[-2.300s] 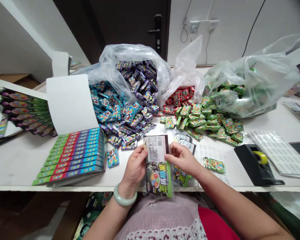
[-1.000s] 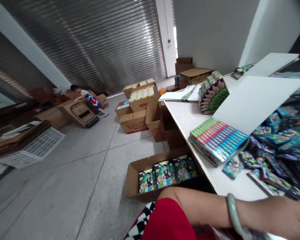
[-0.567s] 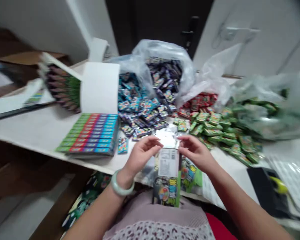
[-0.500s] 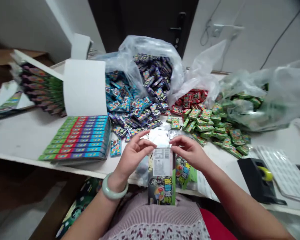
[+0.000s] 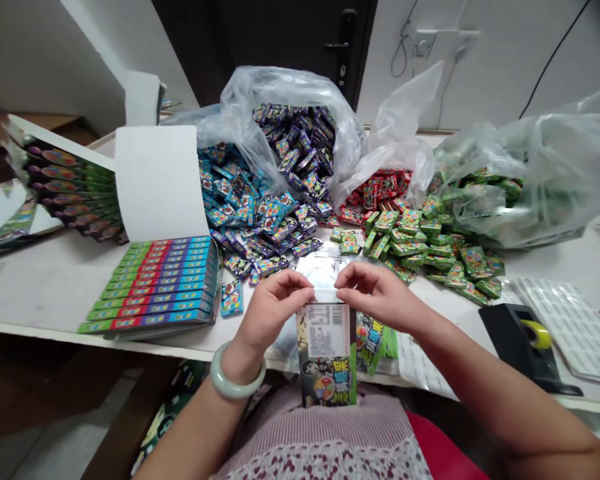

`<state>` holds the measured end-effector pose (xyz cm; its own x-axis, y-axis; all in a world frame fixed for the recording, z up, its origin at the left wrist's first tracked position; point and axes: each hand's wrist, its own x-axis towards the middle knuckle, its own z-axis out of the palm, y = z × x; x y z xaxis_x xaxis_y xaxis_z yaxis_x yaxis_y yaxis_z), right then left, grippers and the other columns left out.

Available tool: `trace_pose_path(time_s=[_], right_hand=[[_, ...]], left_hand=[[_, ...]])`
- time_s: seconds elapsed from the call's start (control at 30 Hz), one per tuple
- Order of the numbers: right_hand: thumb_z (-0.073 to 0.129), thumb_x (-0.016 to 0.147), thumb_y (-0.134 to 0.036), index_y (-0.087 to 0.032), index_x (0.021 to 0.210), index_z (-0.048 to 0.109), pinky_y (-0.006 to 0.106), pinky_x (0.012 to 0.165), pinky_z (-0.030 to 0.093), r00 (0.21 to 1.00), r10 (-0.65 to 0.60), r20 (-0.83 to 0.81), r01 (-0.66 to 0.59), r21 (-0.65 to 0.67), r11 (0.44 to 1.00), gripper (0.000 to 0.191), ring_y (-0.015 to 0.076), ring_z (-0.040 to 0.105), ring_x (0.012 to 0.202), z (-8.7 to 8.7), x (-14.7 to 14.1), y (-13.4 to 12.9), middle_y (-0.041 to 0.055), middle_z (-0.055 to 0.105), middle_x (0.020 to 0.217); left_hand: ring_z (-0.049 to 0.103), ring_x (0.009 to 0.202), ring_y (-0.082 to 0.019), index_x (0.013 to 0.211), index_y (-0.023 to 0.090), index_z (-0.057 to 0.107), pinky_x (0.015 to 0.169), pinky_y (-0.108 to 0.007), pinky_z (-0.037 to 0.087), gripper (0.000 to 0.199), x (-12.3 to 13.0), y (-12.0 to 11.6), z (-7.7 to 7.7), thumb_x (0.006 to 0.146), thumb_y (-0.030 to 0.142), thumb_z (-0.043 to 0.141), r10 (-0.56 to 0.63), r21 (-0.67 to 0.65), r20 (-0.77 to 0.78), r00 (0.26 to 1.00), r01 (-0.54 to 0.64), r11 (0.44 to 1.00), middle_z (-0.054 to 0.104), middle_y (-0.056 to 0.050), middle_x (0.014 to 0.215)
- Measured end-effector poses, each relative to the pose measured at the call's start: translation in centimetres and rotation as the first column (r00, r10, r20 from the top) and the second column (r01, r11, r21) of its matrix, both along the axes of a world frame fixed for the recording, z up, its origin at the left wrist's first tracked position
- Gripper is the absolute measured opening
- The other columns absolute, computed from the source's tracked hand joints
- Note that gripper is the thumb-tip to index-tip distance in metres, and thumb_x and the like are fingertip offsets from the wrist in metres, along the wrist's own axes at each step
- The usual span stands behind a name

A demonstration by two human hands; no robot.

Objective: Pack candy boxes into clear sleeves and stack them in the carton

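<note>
A black and green printed package (image 5: pixel 327 373) with a white label hangs over the table's front edge, near my lap. My left hand (image 5: pixel 283 300), with a pale green bangle on the wrist, pinches the left end of a white flap (image 5: pixel 325 295) at the package's top. Its right end is pinched between thumb and finger of my right hand (image 5: pixel 367 290). Shiny clear plastic (image 5: pixel 323 265) lies just beyond the fingers. Another green and black package (image 5: pixel 371 340) lies partly under my right forearm. One small blue box (image 5: pixel 231 298) is left of my left hand.
Filled display boxes (image 5: pixel 155 283) stand at the left. Plastic bags (image 5: pixel 347 127) spill small blue, purple, red and green boxes (image 5: pixel 407 233) across the back. At the right are a black tape dispenser (image 5: pixel 515 340) and white printed sheets (image 5: pixel 570 327).
Both hands now have their fingers closed more tightly on the flap, which looks folded narrower. The camera view has shifted slightly.
</note>
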<state>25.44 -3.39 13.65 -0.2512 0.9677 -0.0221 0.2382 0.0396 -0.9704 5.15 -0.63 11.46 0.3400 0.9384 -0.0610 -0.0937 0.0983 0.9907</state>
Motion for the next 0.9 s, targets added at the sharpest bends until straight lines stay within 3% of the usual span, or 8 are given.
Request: trace_pose_path(time_s=[0.1,0.23,0.4,0.5,0.67,0.9], right_hand=[[0.066,0.076,-0.026,-0.017,0.084,0.061,0.024,0.054,0.039,0.998,0.025,-0.059,-0.031,-0.105,0.994,0.013,0.0092,0.049,0.059,-0.1,-0.2,0.3,-0.0014,0.059,0.07],[0.066,0.077,-0.026,-0.016,0.081,0.063,0.025,0.056,0.042,0.999,0.031,-0.035,-0.034,-0.105,0.994,0.012,0.0103,0.053,0.061,0.0,-0.4,0.1,0.0,0.063,0.071],[0.062,0.085,-0.026,-0.018,0.077,0.065,0.029,0.068,0.047,0.992,0.072,0.105,-0.082,0.088,0.993,0.012,0.0142,0.06,0.074,0.4,0.0,-0.7,0.0035,0.067,0.081],[0.062,0.088,-0.027,-0.02,0.085,0.066,0.031,0.073,0.049,0.989,0.074,0.13,-0.1,0.21,0.973,0.009,0.0157,0.061,0.082,0.0,0.6,-1.6,0.0044,0.067,0.088],[0.059,0.089,-0.02,-0.022,0.093,0.061,0.033,0.08,0.047,0.984,-0.02,0.176,-0.049,0.381,0.923,0.005,0.0162,0.058,0.091,-1.5,0.6,-3.1,0.0045,0.062,0.096],[0.057,0.09,-0.019,-0.023,0.095,0.06,0.034,0.08,0.048,0.982,-0.151,0.111,0.09,0.429,0.899,0.007,0.0172,0.058,0.091,-2.2,0.0,-4.0,0.0044,0.061,0.094]], left_hand=[[0.055,0.062,-0.009,0.072,0.016,0.065,0.058,-0.02,0.044,0.013,-0.1,0.1,0.2,0.066,0.021,0.075,-0.002,-0.011,-0.004,1.0,0.002,1.0,0.061,0.001,0.069],[0.055,0.064,-0.01,0.07,0.016,0.065,0.059,-0.021,0.044,0.009,-0.7,0.0,0.1,0.068,0.019,0.074,-0.032,0.018,-0.01,0.999,0.032,0.999,0.061,0.001,0.07],[0.06,0.075,-0.014,0.072,0.018,0.068,0.07,-0.027,0.048,0.009,-2.0,0.1,-0.2,0.08,0.023,0.067,-0.179,0.144,-0.038,0.983,0.183,0.973,0.064,-0.003,0.077],[0.062,0.085,-0.018,0.08,0.019,0.072,0.079,-0.032,0.051,0.01,-2.5,-0.2,-0.4,0.083,0.026,0.066,-0.219,0.238,-0.104,0.97,0.238,0.942,0.068,-0.007,0.087],[0.063,0.086,-0.017,0.083,0.019,0.07,0.078,-0.031,0.052,0.005,-1.9,-1.0,-1.2,0.079,0.021,0.07,-0.145,0.301,-0.066,0.987,0.158,0.94,0.067,-0.006,0.086],[0.06,0.084,-0.016,0.087,0.019,0.065,0.074,-0.029,0.05,0.004,-0.9,-1.4,-1.4,0.082,0.019,0.065,-0.124,0.329,-0.088,0.988,0.146,0.933,0.062,-0.004,0.085]])
